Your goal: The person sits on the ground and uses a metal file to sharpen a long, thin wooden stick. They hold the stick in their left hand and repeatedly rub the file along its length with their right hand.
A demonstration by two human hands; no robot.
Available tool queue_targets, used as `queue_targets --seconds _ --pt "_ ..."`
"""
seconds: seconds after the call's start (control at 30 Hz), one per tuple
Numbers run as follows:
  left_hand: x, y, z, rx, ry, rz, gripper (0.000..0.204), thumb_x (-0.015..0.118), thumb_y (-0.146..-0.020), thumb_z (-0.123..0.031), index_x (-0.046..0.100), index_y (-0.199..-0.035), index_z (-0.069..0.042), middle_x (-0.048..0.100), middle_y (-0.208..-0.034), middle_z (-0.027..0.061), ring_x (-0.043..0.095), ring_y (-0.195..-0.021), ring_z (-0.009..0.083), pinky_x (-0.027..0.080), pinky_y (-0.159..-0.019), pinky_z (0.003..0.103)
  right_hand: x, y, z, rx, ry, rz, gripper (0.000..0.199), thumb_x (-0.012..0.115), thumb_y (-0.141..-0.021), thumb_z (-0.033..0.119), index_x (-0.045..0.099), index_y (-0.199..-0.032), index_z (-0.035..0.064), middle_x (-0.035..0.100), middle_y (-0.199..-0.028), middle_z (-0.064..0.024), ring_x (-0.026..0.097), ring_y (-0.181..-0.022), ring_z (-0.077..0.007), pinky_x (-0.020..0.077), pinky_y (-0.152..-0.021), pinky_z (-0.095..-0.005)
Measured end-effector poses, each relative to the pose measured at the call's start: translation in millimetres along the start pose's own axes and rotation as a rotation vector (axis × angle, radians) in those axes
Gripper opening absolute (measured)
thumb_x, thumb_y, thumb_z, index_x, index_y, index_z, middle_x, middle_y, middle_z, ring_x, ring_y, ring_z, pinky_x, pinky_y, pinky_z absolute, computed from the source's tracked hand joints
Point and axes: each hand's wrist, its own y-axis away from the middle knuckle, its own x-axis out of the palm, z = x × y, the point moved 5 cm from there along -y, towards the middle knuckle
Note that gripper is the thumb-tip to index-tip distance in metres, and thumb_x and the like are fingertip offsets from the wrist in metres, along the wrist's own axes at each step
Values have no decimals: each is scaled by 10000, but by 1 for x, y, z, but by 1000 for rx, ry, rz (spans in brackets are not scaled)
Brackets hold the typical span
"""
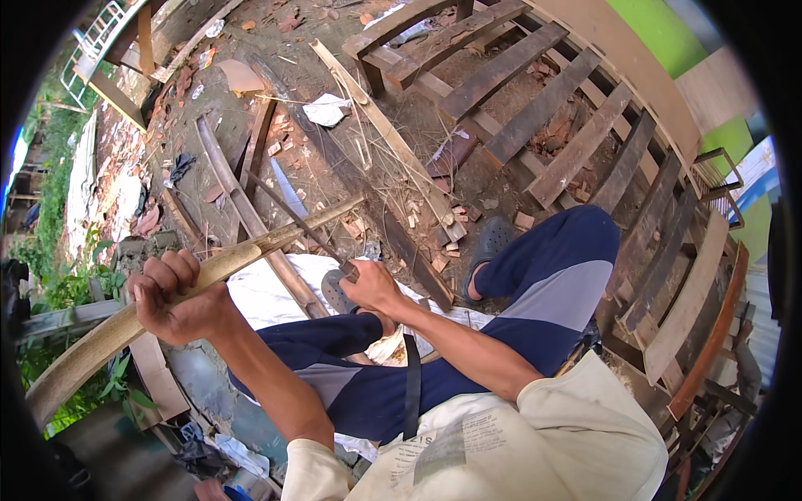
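Green leaves (54,188) crowd the far left, with pale sheeting (81,196) just inward of them on littered ground. From the lower left comes the bamboo pole (225,265), slanting upward across the space before me, its far end pointing away over the ground. My left hand (180,296) has its fingers curled firmly round it, knuckles up. Beyond, a split length of bamboo (246,213) runs away from me, passing beneath the pole, and near it lies a bluish strip (288,190). White sheeting (259,292) is spread under the pole, close to my legs. My left clog (337,290), grey and perforated, sits just beside my right hand (372,288), whose fingers are closed on the handle of a long dark blade (322,243). That blade points forward and leftward, crossing the pole's line; whether metal and bamboo touch, I can't tell. Farther along, a pale split strip (393,138) stretches over soil scattered with broken red pieces. My right clog (493,238) is planted past it, below my bent knee in navy trousers (547,267). Dark slats of a wooden frame (522,71) fill the right side, backed by a bright green panel (660,37).
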Motion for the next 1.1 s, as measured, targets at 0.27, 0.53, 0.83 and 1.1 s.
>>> queue_targets --seconds 0.27,0.53,0.83,1.1 --pt "-7 2 -2 -14 -33 -42 385 506 -867 -285 208 -650 -173 163 -590 -30 132 -492 108 128 -467 295 3 5 19 -65 -54 -4 233 649 -805 219 646 -838 -12 630 -645 -197 643 -611 -373 498 -601 -413" --pt "-15 2 -3 -13 -30 -74 371 501 -864 -262 211 -649 -179 157 -598 -28 134 -501 112 131 -474 294 2 10 18 26 -30 3 240 647 -797 209 678 -892 -9 662 -671 -199 682 -657 -358 522 -638 -416" --pt "-16 -1 -2 -23 -1 -64 368 492 -881 -240 209 -654 -178 157 -600 -28 138 -507 112 134 -477 297 0 8 -10 113 4 44 264 652 -783 225 668 -899 -12 659 -697 -225 668 -683 -397 515 -651 -450" --pt "-23 -7 -1 4 -49 -130 372 506 -884 -266 227 -656 -170 176 -566 -27 125 -484 100 124 -449 289 0 12 6 4 69 39 284 639 -786 241 683 -894 -18 668 -705 -225 685 -692 -383 531 -670 -444"
